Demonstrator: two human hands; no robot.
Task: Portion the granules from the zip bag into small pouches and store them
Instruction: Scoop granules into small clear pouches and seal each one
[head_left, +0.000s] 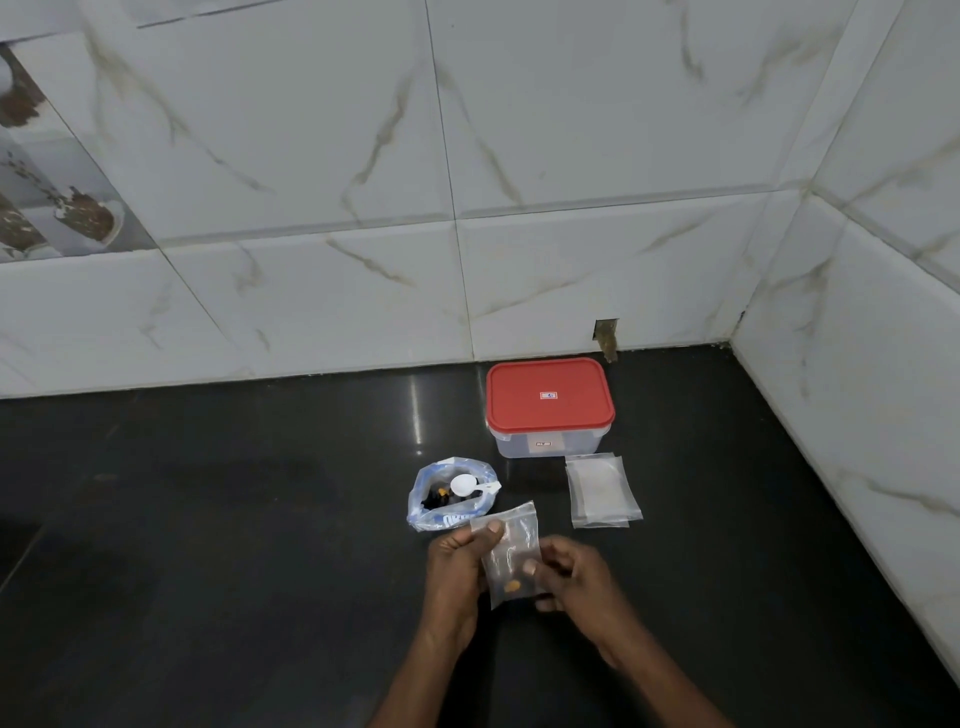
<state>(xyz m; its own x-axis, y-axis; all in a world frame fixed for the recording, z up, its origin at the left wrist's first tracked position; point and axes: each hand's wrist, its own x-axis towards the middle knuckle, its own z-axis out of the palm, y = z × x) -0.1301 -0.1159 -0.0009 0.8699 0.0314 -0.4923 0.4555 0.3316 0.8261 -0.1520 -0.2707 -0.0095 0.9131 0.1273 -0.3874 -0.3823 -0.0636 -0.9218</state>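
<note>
A small clear pouch (511, 545) with a few orange and dark granules at its bottom is held between both hands above the dark counter. My left hand (457, 571) pinches its upper left edge with thumb on top. My right hand (569, 577) pinches its lower right side. Just behind them, the open zip bag (441, 512) stands on the counter with dark and orange granules inside and a white spoon (470, 487) resting across its mouth. A stack of empty clear pouches (602, 491) lies to the right.
A clear plastic box with a red lid (549, 397), closed, stands near the back wall. Marble-tiled walls meet at the right corner. The black counter (234, 545) stretches wide to the left and front.
</note>
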